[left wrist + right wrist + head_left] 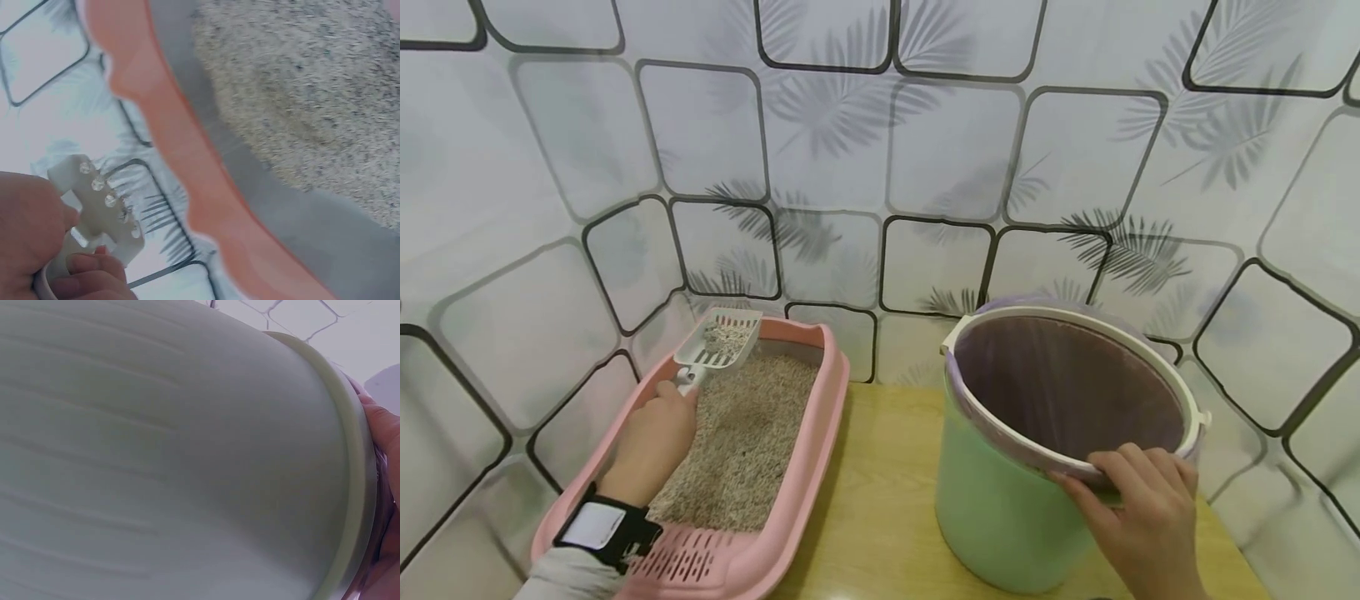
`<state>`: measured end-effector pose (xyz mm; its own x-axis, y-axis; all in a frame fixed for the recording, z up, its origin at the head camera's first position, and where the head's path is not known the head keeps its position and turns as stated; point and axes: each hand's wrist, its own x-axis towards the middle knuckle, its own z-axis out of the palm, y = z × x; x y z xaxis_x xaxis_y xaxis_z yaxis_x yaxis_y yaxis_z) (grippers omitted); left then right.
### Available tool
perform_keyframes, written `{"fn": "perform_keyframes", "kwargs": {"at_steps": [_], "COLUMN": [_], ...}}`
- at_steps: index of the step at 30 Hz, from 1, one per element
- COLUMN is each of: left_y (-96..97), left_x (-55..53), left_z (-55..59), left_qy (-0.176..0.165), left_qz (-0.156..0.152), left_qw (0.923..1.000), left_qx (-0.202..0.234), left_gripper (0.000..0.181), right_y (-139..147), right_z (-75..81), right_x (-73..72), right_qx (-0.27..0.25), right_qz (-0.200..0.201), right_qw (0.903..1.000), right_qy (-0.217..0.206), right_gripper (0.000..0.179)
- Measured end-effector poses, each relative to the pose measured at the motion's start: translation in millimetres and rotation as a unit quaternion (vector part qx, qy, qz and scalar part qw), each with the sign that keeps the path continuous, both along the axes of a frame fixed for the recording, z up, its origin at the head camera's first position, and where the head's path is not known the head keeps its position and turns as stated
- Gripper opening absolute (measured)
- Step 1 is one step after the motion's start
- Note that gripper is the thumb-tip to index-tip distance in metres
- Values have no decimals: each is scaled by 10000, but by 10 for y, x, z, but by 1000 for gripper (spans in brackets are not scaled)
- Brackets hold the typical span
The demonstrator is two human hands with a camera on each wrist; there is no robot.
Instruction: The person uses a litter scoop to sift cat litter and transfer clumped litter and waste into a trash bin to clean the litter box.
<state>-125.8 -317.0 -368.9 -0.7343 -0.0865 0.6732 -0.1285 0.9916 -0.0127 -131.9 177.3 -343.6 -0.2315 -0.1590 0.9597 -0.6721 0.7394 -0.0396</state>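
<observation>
My left hand (651, 442) grips the handle of a white slotted scoop (718, 340), lifted over the far left end of a pink litter tray (820, 433); some pale litter lies in the scoop. The tray holds beige litter (745, 437). The left wrist view shows my left hand (37, 240) round the scoop handle (100, 209), with the tray rim (187, 169) and litter (312, 94) below. My right hand (1142, 508) holds the near rim of a green bin (1000, 500) lined with a purple bag (1067, 387). In the right wrist view the bin wall (169, 462) fills the frame, my right hand (384, 437) at its rim.
Tray and bin stand on a light wooden table (880, 500), the bin to the right of the tray. Patterned white wall panels (850, 150) close in behind and on both sides. A black and white wrist strap (606, 525) sits on my left forearm.
</observation>
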Motion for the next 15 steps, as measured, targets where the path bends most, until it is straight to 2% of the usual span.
{"fn": "perform_keyframes", "kwargs": {"at_steps": [2, 4, 7, 15], "left_y": [10, 10, 5, -26], "left_x": [36, 52, 41, -75], "left_z": [27, 44, 55, 43], "left_qy": [-337, -512, -418, 265], "left_qz": [100, 218, 289, 134], "left_qw": [9974, 9932, 9901, 9946], "left_qx": [627, 1021, 1308, 990], "left_gripper": [36, 36, 38, 36], "right_y": [-7, -18, -43, -85], "right_z": [3, 10, 34, 82], "right_x": [15, 28, 37, 19], "right_qx": [1, -10, -38, -130], "right_qz": [5, 23, 56, 82], "right_qw": [10000, 10000, 10000, 9997], "right_qy": [14, 24, 67, 203], "right_gripper": [64, 64, 64, 63]}}
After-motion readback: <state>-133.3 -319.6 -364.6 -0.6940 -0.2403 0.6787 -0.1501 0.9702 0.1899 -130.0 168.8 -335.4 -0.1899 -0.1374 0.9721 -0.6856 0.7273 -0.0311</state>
